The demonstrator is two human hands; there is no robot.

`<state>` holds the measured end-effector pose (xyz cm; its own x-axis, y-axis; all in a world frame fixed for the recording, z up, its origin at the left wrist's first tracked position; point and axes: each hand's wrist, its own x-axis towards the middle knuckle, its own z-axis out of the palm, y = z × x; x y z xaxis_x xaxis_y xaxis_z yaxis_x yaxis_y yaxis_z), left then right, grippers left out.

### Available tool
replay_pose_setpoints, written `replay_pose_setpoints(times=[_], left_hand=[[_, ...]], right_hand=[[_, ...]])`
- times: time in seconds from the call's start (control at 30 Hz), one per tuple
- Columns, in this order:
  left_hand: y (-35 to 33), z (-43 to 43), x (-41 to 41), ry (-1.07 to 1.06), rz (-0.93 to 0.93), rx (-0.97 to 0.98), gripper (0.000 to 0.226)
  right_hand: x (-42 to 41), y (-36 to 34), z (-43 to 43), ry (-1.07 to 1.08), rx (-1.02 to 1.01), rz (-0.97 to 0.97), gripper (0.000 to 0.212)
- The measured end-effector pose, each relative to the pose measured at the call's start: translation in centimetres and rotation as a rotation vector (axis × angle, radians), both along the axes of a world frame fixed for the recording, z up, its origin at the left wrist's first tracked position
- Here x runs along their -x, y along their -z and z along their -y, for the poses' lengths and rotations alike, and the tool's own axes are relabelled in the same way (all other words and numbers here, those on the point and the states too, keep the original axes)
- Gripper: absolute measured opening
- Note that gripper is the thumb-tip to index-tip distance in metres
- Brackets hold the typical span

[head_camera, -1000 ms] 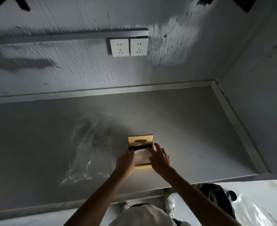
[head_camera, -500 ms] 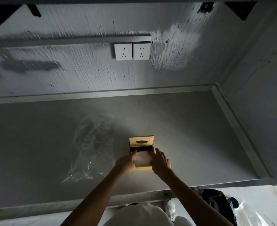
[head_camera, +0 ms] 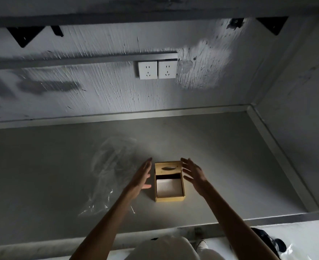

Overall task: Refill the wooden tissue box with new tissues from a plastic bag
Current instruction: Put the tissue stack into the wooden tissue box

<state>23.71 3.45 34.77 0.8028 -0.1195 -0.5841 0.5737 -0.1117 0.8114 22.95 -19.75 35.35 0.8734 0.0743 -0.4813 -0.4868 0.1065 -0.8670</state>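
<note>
Your left hand (head_camera: 140,178) and right hand (head_camera: 193,172) are hovering open-fingered on either side of the wooden tissue box (head_camera: 169,182), neither touching it. White tissues (head_camera: 169,187) are showing inside where its slotted lid (head_camera: 167,167) is sitting slid back, and a clear plastic bag (head_camera: 110,173) is lying on the grey counter (head_camera: 42,175) to its left.

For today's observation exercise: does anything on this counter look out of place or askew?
Yes. The wooden tissue box has its slotted lid slid partway back, exposing white tissues. A crumpled clear plastic bag lies loose left of it. Both hands flank the box, open.

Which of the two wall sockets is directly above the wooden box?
The right socket: it sits in line above the wooden box, while the left socket lies toward the plastic bag.
</note>
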Motion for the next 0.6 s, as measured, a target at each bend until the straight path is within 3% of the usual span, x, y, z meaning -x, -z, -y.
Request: replay_pose_setpoints(times=[0.1,0.2,0.23,0.3,0.4,0.6], left_hand=[[-0.1,0.3,0.3,-0.025,-0.112,0.11,0.062],[0.7,0.6,2.0,-0.008,-0.035,0.07,0.019],[1.2,0.8,2.7,0.01,0.016,0.03,0.017],[2.5,1.5,4.3,0.029,0.11,0.023,0.031],[3.5,2.4,6.5,0.047,0.211,-0.022,0.042],[5.2,3.2,6.9,0.054,0.273,-0.238,0.034]], right_hand=[[-0.2,-0.6,-1.1,-0.034,0.058,0.013,0.042],[1.2,1.1,-0.8,-0.093,0.193,0.098,0.016],[2.0,2.1,-0.6,-0.128,0.251,0.142,0.023],[3.8,3.7,-0.5,-0.15,0.332,0.165,0.047],[5.3,5.5,-1.2,-0.036,0.244,0.032,0.065],[5.7,6.6,-2.2,0.018,0.315,0.044,0.049]])
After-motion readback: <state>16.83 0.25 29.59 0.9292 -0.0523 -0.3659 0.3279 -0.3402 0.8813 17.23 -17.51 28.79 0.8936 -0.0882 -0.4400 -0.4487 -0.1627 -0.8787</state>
